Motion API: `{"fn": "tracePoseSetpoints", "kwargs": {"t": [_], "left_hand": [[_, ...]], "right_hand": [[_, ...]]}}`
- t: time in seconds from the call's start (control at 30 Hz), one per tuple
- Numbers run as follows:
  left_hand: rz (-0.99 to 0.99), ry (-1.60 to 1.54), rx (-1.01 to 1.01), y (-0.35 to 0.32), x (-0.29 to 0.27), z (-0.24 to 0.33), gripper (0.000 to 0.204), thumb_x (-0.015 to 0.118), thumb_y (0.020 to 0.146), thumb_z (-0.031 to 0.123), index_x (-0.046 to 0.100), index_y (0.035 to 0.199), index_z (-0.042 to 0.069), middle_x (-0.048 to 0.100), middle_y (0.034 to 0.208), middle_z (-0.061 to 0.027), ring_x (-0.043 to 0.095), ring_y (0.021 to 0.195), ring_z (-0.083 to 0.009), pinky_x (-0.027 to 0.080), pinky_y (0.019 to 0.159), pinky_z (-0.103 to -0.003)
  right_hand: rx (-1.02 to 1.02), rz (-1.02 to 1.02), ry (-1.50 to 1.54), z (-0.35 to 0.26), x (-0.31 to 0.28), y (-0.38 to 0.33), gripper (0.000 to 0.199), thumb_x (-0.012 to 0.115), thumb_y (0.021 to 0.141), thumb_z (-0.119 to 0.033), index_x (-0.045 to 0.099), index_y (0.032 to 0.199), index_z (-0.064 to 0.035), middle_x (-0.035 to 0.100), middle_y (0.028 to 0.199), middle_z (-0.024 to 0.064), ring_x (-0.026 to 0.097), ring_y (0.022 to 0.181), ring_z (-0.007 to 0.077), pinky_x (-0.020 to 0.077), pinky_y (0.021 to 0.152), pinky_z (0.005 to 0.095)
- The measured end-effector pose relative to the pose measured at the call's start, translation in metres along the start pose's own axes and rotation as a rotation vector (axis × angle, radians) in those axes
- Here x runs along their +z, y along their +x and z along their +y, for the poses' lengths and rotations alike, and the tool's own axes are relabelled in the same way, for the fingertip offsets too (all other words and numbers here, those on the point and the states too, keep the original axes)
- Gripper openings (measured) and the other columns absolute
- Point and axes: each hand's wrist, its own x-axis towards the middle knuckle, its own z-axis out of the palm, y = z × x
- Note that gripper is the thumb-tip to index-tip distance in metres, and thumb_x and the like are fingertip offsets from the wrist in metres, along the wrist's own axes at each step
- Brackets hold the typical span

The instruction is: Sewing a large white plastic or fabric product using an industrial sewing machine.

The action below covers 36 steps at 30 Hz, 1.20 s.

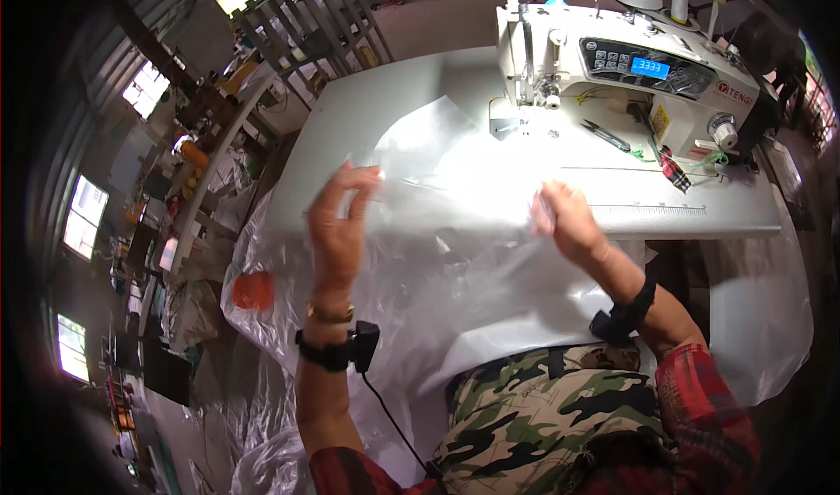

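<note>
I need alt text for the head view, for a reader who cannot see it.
A person's left hand and right hand are over clear plastic that hangs off a grey table; blur hides whether they grip it. A white sewing machine stands at the back right, a black pen lying nearby.

The clear plastic sheeting (411, 294) is thin, glossy and crinkled, catching bright streaks of light. The surface (346, 110) looks smooth, with a soft sheen. The sewing machine (569, 24) has a smooth, glossy casing; its control panel (687, 76) looks like shiny plastic. The camouflage garment (542, 412) is matt, creased cloth, the plaid sleeve (704, 394) matt cloth too. The bracelet (331, 314) is polished, gold-toned metal.
</note>
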Motion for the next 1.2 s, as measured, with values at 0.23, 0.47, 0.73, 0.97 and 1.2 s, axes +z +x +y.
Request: {"fn": "tracePoseSetpoints", "kwargs": {"t": [0.23, 0.47, 0.73, 0.97, 1.2], "left_hand": [[0.201, 0.135, -0.042, 0.101, -0.078, 0.078, 0.018, 0.058, 0.099, 0.020, 0.062, 0.090, 0.004, 0.050, 0.068, 0.0041, 0.048, 0.065, -0.0037, 0.046, 0.061, -0.026], [-0.212, 0.350, -0.027, 0.166, 0.027, -0.077, 0.019, 0.066, 0.088, 0.018, 0.062, 0.077, 0.002, 0.053, 0.059, 0.0008, 0.047, 0.056, -0.0071, 0.041, 0.051, -0.028], [-0.270, 0.496, -0.305, 0.122, 0.112, -0.174, 0.022, 0.061, 0.089, 0.027, 0.069, 0.088, 0.006, 0.068, 0.090, -0.0185, 0.064, 0.087, -0.0414, 0.051, 0.076, -0.047], [-0.206, 0.516, -0.283, 0.114, 0.140, -0.205, 0.020, 0.065, 0.086, 0.023, 0.067, 0.086, 0.003, 0.066, 0.095, -0.0160, 0.062, 0.089, -0.0377, 0.050, 0.077, -0.043], [-0.213, 0.535, -0.317, 0.108, 0.152, -0.222, 0.016, 0.067, 0.085, 0.022, 0.067, 0.084, 0.006, 0.064, 0.094, -0.0136, 0.061, 0.089, -0.0351, 0.049, 0.079, -0.042]], "right_hand": [[-0.526, -0.896, -0.086, -0.052, 0.003, -0.085, 0.021, 0.056, 0.101, -0.018, 0.060, 0.089, -0.0019, 0.054, 0.070, -0.0021, 0.051, 0.058, 0.0072, 0.0418, 0.053, 0.0238], [-0.275, -0.105, -0.679, -0.030, -0.023, -0.032, 0.023, 0.060, 0.098, -0.017, 0.060, 0.082, 0.0006, 0.055, 0.065, 0.0039, 0.047, 0.052, 0.0095, 0.0400, 0.051, 0.0249], [-0.833, 0.047, -1.200, -0.016, -0.046, 0.002, 0.014, 0.071, 0.081, -0.011, 0.059, 0.079, -0.0025, 0.065, 0.096, 0.0105, 0.060, 0.095, 0.0280, 0.0416, 0.088, 0.0412], [-0.718, 0.001, -1.292, -0.021, -0.037, 0.006, 0.017, 0.073, 0.078, -0.012, 0.058, 0.081, -0.0040, 0.062, 0.112, 0.0115, 0.054, 0.113, 0.0276, 0.0336, 0.101, 0.0459], [-0.649, -0.003, -1.339, -0.025, -0.032, 0.006, 0.018, 0.073, 0.079, -0.012, 0.057, 0.085, -0.0045, 0.061, 0.118, 0.0120, 0.053, 0.117, 0.0280, 0.0321, 0.104, 0.0489]]}}
